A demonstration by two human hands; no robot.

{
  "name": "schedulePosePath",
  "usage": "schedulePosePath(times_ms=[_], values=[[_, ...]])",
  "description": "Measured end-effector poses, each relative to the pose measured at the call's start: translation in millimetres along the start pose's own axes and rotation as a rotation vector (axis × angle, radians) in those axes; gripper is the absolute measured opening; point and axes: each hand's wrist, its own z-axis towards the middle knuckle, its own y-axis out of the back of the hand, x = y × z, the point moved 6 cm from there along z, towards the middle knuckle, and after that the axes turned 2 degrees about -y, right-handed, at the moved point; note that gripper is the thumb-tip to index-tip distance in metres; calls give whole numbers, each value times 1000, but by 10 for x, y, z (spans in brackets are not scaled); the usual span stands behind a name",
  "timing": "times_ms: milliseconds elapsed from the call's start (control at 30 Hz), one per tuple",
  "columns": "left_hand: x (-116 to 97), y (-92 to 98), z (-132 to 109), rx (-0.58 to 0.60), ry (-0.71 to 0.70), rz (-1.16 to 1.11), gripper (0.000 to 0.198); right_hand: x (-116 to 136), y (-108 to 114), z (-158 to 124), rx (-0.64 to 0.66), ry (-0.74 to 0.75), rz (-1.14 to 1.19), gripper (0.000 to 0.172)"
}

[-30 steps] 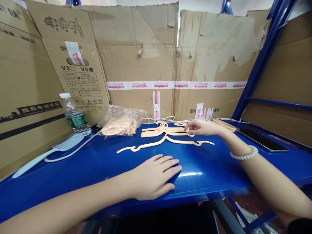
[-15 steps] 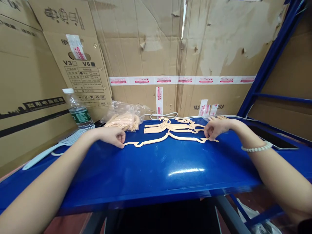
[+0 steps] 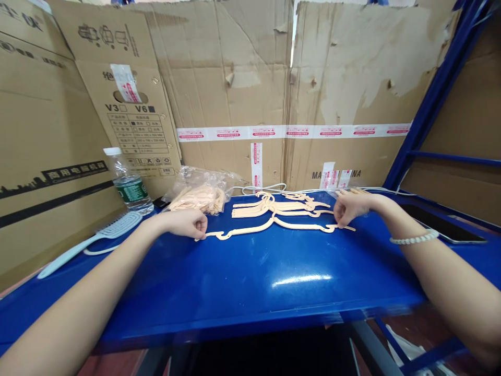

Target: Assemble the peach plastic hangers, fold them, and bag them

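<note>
A beige clothes hanger [image 3: 250, 228] with its arms spread wide lies across the blue table, its hook pointing away from me. My left hand [image 3: 188, 224] pinches the thin left end of this hanger. At the opposite end, my right hand [image 3: 350, 209] pinches the right tip, which sticks out a little past the fingers. Behind it lie more beige hangers [image 3: 250, 210], overlapping, with hooks bunched in the middle. Left of them rests a clear plastic bag [image 3: 199, 196] filled with beige pieces. A few more beige pieces show partly behind my right hand.
On the left are a water bottle [image 3: 131, 188] and a pale blue hairbrush [image 3: 97, 235]. A dark tablet or phone [image 3: 442, 224] lies at the right. Cardboard sheets [image 3: 235, 94] wall the back of the blue table [image 3: 250, 292], with a white cable [image 3: 270, 187] along their foot.
Both hands and the hanger have shifted slightly to the right in the picture, and the view has tilted a little. The grip at both ends stays the same.
</note>
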Motion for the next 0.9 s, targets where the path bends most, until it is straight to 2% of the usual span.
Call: schedulePosePath(times_ms=[100, 467, 667, 900], values=[[29, -4, 34, -20, -8, -37, 20, -51, -33, -9, 91, -65, -26, 23], [66, -12, 55, -25, 10, -52, 25, -116, -67, 39, 105, -65, -8, 27], [107, -15, 40, 19, -4, -65, 30, -145, -174, 93, 194, -79, 123, 29], [89, 13, 39, -38, -8, -34, 27, -189, -177, 52, 218, -131, 208, 32]])
